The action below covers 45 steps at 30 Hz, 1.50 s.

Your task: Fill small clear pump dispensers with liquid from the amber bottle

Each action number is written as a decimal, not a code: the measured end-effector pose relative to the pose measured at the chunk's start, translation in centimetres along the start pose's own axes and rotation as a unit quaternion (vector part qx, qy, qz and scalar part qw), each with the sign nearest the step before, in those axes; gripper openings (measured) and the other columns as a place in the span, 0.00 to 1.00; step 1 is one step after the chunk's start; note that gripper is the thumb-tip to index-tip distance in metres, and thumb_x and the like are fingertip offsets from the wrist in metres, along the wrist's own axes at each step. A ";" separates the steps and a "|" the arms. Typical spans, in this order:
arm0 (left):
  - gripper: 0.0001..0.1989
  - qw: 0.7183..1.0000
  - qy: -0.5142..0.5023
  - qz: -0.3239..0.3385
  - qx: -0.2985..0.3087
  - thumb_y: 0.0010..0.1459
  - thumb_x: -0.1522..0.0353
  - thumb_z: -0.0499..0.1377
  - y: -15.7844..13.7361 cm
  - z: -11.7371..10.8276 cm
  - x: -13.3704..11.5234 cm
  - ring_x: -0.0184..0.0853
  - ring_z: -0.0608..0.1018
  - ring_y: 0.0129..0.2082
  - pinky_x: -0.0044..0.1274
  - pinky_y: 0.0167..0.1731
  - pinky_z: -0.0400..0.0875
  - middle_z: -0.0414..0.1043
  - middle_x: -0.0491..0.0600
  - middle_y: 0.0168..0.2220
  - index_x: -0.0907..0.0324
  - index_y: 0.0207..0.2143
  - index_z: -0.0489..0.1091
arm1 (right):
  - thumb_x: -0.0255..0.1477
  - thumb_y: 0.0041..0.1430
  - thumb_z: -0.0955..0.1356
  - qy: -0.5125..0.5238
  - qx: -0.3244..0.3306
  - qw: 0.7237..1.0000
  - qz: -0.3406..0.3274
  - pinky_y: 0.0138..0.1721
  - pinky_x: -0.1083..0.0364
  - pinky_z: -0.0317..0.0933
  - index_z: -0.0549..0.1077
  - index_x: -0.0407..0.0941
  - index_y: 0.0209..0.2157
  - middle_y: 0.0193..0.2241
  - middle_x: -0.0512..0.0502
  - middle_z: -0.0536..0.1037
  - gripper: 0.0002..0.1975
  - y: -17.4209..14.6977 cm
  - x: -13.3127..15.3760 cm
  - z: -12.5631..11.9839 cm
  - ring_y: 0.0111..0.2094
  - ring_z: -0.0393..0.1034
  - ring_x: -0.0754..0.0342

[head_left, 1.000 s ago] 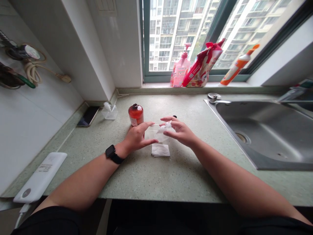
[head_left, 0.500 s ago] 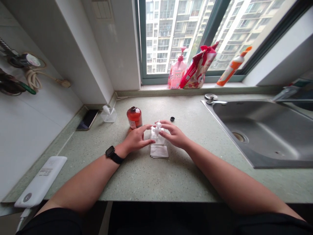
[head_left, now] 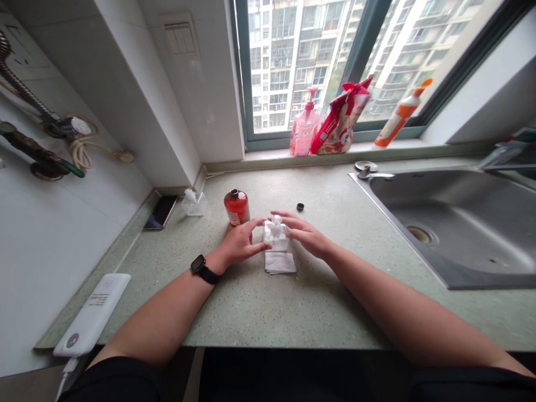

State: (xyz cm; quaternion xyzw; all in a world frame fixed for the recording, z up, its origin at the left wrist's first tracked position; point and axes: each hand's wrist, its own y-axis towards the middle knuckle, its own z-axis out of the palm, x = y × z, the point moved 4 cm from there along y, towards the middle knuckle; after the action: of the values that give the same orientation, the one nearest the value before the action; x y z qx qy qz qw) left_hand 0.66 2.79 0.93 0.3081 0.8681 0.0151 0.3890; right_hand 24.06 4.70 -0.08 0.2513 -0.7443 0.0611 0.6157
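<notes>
A small clear pump bottle with a whitish top stands between my hands, at the back of a folded white tissue. My left hand curves along its left side, thumb and fingers apart. From the right, my right hand reaches round with spread fingers, their tips close to the top. Whether any fingertip touches the bottle, I cannot tell. Just behind my left hand stands an uncapped red-brown bottle, its lower part partly hidden. A small black cap lies behind my right hand.
Against the left wall are a phone and another clear square bottle with a white top. A white power bank lies at the front left. The steel sink is on the right. A pink pump bottle stands on the windowsill.
The whole view has shifted slightly, so things appear further right. Both hands stay around the clear bottle; the thin point above its top no longer shows.
</notes>
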 end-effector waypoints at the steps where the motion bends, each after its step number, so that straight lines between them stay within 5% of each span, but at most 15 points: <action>1: 0.35 1.000 0.001 0.002 -0.001 0.64 0.49 0.70 0.0 0.0 0.0 0.30 0.74 0.27 0.26 0.35 0.71 0.81 0.53 0.50 0.57 0.66 0.69 | 0.29 0.58 0.68 -0.004 -0.010 1.000 0.001 0.75 0.35 0.54 0.86 0.55 0.50 0.68 0.48 0.76 0.21 0.0 0.1 -0.2 0.72 0.64 0.40; 5: 0.37 1.000 0.008 -0.003 -0.006 0.64 0.47 0.70 0.0 0.0 0.2 0.31 0.74 0.27 0.26 0.35 0.72 0.80 0.49 0.41 0.60 0.65 0.70 | 0.28 0.58 0.67 -0.034 -0.068 0.997 0.013 0.75 0.32 0.51 0.87 0.53 0.37 0.63 0.48 0.79 0.15 -0.1 0.1 -2.0 0.70 0.66 0.38; 9: 0.36 1.000 0.013 0.000 -0.006 0.64 0.48 0.69 0.1 -0.1 0.2 0.31 0.74 0.28 0.27 0.36 0.73 0.81 0.51 0.44 0.60 0.65 0.70 | 0.31 0.59 0.68 -0.012 -0.047 0.999 0.012 0.74 0.33 0.53 0.85 0.56 0.53 0.65 0.47 0.78 0.23 0.0 0.1 -1.3 0.71 0.64 0.39; 11: 0.36 1.000 0.011 0.005 -0.008 0.64 0.49 0.69 0.1 -0.1 0.0 0.30 0.74 0.28 0.27 0.36 0.73 0.81 0.54 0.50 0.59 0.66 0.69 | 0.30 0.58 0.68 0.003 -0.019 1.000 0.012 0.74 0.35 0.55 0.85 0.55 0.53 0.67 0.48 0.76 0.23 0.0 0.3 -0.4 0.72 0.64 0.39; 14: 0.37 1.000 0.008 -0.001 -0.004 0.64 0.49 0.70 0.1 -0.1 0.0 0.30 0.74 0.28 0.26 0.35 0.72 0.81 0.52 0.48 0.58 0.67 0.68 | 0.29 0.57 0.68 0.014 -0.028 0.999 0.021 0.73 0.35 0.56 0.86 0.53 0.40 0.65 0.48 0.78 0.14 0.1 0.4 -0.2 0.70 0.66 0.39; 17: 0.38 1.000 0.008 -0.014 -0.002 0.62 0.50 0.71 0.2 -0.1 0.2 0.31 0.74 0.27 0.25 0.34 0.72 0.79 0.47 0.38 0.60 0.67 0.69 | 0.30 0.56 0.68 -0.005 -0.107 0.994 0.028 0.72 0.32 0.55 0.81 0.50 0.28 0.57 0.46 0.82 0.09 0.1 0.2 -2.0 0.66 0.68 0.38; 20: 0.39 1.000 0.007 -0.018 0.000 0.62 0.49 0.72 0.2 -0.2 0.2 0.31 0.73 0.26 0.26 0.34 0.72 0.75 0.43 0.33 0.61 0.67 0.69 | 0.29 0.54 0.67 -0.019 -0.137 0.990 0.034 0.71 0.32 0.57 0.85 0.52 0.36 0.55 0.45 0.82 0.13 0.2 -0.4 -3.1 0.65 0.69 0.38; 26: 0.39 1.000 0.011 -0.011 -0.004 0.63 0.48 0.70 0.2 -0.2 0.2 0.32 0.73 0.26 0.27 0.36 0.72 0.74 0.42 0.31 0.61 0.67 0.69 | 0.31 0.62 0.69 -0.047 -0.024 0.998 -0.026 0.73 0.35 0.58 0.82 0.55 0.57 0.64 0.44 0.77 0.23 -0.1 -0.1 -0.2 0.69 0.68 0.41; 31: 0.38 1.000 0.022 -0.004 -0.008 0.64 0.47 0.69 0.2 -0.3 0.2 0.33 0.74 0.27 0.28 0.38 0.73 0.75 0.44 0.33 0.59 0.66 0.69 | 0.43 0.68 0.72 -0.097 -0.046 0.993 -0.040 0.72 0.31 0.57 0.84 0.52 0.43 0.64 0.42 0.77 0.12 -0.3 0.7 -0.4 0.68 0.69 0.39; 34: 0.38 1.000 0.025 -0.009 -0.012 0.64 0.46 0.68 0.3 -0.4 0.3 0.33 0.74 0.28 0.28 0.39 0.74 0.76 0.45 0.34 0.60 0.66 0.69 | 0.50 0.66 0.73 -0.089 -0.097 0.991 -0.011 0.71 0.29 0.58 0.82 0.50 0.32 0.60 0.40 0.79 0.19 -0.1 0.7 -2.1 0.66 0.70 0.37; 40: 0.38 1.000 0.029 -0.006 -0.010 0.65 0.47 0.68 0.3 -0.4 0.3 0.35 0.77 0.29 0.30 0.41 0.77 0.79 0.47 0.36 0.62 0.67 0.69 | 0.50 0.65 0.75 -0.089 -0.054 0.994 -0.033 0.71 0.31 0.61 0.82 0.57 0.58 0.64 0.41 0.76 0.24 -0.3 0.8 -1.7 0.69 0.68 0.39; 45: 0.39 0.998 0.031 0.050 -0.033 0.65 0.48 0.69 0.0 -0.1 0.1 0.40 0.84 0.40 0.33 0.47 0.79 0.83 0.55 0.49 0.59 0.69 0.68 | 0.46 0.69 0.74 -0.140 -0.013 0.985 -0.101 0.71 0.33 0.63 0.82 0.58 0.59 0.64 0.42 0.77 0.20 -0.7 2.1 0.0 0.68 0.70 0.40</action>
State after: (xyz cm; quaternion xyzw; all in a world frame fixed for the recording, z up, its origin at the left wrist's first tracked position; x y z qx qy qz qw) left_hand 0.54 2.89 0.99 0.3374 0.8623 0.0722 0.3708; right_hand 24.15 3.42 1.78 0.3239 -0.7945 -0.0468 0.5116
